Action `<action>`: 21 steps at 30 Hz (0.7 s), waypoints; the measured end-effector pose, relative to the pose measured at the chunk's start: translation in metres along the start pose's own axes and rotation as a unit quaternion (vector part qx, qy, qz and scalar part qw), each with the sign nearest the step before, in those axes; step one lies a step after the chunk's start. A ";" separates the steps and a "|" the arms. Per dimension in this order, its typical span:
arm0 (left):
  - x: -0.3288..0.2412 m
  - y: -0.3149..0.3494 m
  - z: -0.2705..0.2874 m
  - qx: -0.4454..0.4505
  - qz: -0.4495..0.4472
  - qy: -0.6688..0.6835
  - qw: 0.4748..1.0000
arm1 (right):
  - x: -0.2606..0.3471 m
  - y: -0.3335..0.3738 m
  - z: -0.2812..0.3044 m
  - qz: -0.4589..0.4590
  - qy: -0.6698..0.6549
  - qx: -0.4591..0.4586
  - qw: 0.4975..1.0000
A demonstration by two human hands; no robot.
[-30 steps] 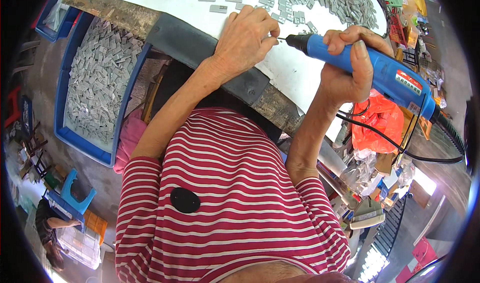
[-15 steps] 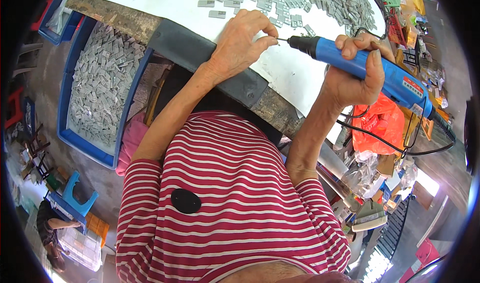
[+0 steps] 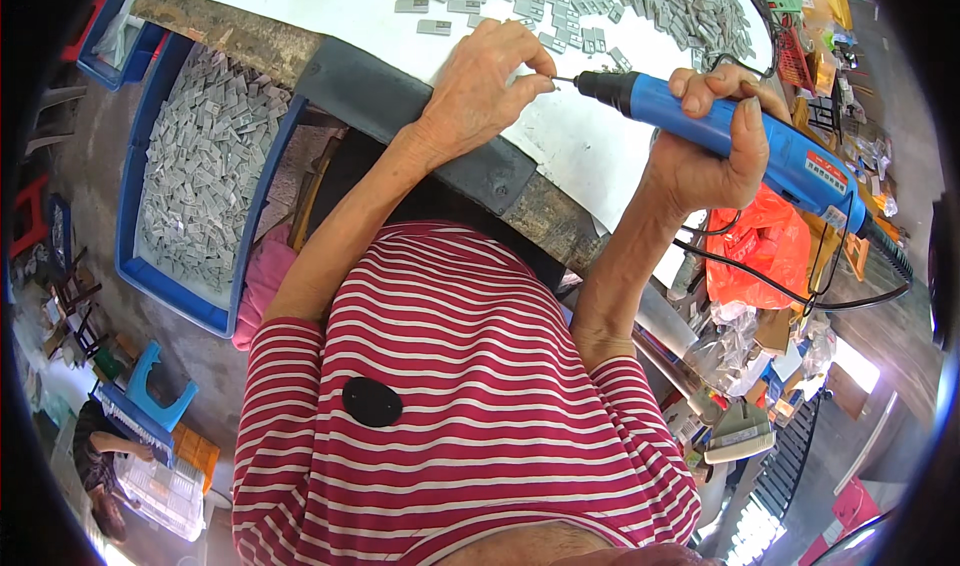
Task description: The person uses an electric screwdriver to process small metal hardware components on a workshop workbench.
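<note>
My right hand (image 3: 715, 146) is wrapped round a blue electric screwdriver (image 3: 690, 121) with a black nose, held over the table's white sheet. Its thin bit points left, to the fingertips of my left hand (image 3: 490, 81). Thumb and forefinger of that hand are pinched together at the bit's tip; whatever lies between them is too small and covered to make out. Just beyond the left hand, small flat grey metal-like pieces (image 3: 434, 28) with dark marks are spread in loose rows. A dense heap of the same pieces (image 3: 690, 11) lies farther right.
A blue bin (image 3: 127, 236) full of similar grey pieces stands left of the table. The dark metal table edge (image 3: 370, 91) runs below my left wrist. A black cable (image 3: 850, 306) loops from the screwdriver past a red plastic bag (image 3: 765, 256). Another person (image 3: 100, 461) is at the far lower left.
My hands and the screwdriver have hardly moved; the bit still meets my left fingertips. The person at the far lower left has shifted slightly.
</note>
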State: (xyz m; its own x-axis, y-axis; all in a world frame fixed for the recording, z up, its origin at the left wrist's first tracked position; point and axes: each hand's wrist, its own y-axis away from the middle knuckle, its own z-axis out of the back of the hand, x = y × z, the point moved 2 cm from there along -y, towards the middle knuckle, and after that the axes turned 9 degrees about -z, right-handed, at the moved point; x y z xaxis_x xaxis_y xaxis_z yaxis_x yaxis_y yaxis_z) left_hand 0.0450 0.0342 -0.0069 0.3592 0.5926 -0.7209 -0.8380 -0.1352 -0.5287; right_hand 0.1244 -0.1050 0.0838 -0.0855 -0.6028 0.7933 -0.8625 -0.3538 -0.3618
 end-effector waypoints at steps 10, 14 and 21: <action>0.001 0.000 -0.002 0.018 0.001 0.000 1.000 | 0.000 0.000 0.001 0.008 0.004 0.043 0.999; 0.001 -0.001 -0.003 0.023 0.002 0.020 1.000 | 0.003 0.001 0.000 0.013 -0.002 0.047 0.999; 0.001 0.003 -0.001 0.005 -0.009 0.026 1.000 | 0.000 0.001 0.000 0.018 -0.008 0.067 0.998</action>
State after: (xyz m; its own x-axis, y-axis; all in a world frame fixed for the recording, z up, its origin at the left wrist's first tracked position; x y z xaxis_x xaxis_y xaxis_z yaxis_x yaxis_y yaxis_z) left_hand 0.0433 0.0339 -0.0098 0.3953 0.5525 -0.7339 -0.8354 -0.1161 -0.5373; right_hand 0.1228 -0.1053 0.0837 -0.1057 -0.6276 0.7714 -0.7846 -0.4240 -0.4524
